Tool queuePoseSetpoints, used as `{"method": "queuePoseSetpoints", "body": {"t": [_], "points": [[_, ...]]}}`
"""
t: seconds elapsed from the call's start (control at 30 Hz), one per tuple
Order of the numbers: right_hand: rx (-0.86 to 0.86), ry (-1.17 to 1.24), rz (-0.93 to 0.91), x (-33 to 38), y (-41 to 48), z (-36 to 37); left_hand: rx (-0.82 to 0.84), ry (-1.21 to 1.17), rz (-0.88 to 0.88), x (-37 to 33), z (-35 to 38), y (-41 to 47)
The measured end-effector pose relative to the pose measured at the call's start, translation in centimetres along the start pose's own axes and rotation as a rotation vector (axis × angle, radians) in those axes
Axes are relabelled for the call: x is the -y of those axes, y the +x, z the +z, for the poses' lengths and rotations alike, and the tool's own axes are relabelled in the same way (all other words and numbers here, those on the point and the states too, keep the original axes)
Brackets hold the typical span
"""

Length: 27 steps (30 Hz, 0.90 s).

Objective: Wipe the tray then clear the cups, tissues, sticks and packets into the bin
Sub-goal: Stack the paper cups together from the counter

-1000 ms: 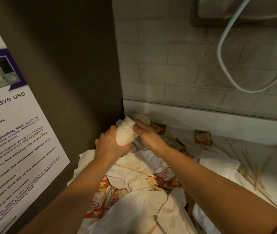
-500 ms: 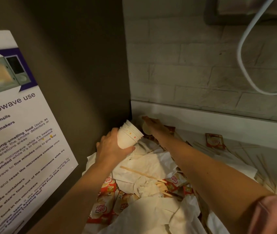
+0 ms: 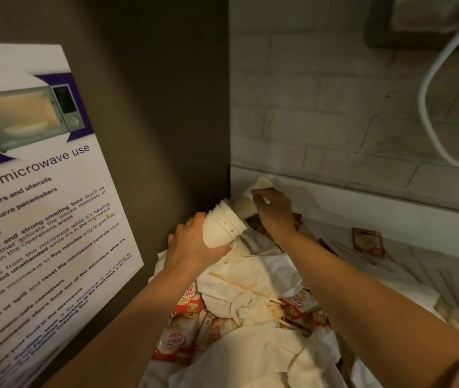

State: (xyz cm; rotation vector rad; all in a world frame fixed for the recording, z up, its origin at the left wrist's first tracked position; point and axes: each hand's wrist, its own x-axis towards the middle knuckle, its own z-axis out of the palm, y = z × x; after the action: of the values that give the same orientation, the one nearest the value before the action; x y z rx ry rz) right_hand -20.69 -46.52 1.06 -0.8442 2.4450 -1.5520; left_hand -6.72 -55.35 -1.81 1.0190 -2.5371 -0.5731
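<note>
Cup stack [image 3: 222, 229], one, its rims too close to count: my left hand [image 3: 192, 247] grips it at the counter's [image 3: 413, 256] back-left corner. My right hand [image 3: 274, 212] curls round one single cup [image 3: 243, 207] just beside it. One packet [image 3: 367, 242] lies apart.

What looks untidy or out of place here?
Crumpled white tissues, red creamer packets and wooden sticks lie heaped on the white surface; one brown packet lies alone near the wall. The left hand grips stacked white paper cups, the right hand another cup.
</note>
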Motion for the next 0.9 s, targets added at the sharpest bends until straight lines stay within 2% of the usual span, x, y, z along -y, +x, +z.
{"method": "queuePoseSetpoints", "body": {"t": [0.1,0.33,0.6,0.9], "points": [[-0.126,0.069,-0.045,0.5,-0.8,-1.1,-0.002,0.011,-0.002,-0.6,-0.2,-0.3],[-0.108,0.102,-0.295,2.8,-4.0,-3.6,-0.009,0.007,0.004,-2.0,-0.8,-1.3],[-0.033,0.183,-0.304,3.9,-6.4,-4.1,-0.003,-0.049,0.026,-2.8,-1.7,-3.1],[0.112,0.214,-0.326,4.4,-10.0,-3.8,0.064,-0.218,0.014,-4.0,-3.3,-4.9]]}}
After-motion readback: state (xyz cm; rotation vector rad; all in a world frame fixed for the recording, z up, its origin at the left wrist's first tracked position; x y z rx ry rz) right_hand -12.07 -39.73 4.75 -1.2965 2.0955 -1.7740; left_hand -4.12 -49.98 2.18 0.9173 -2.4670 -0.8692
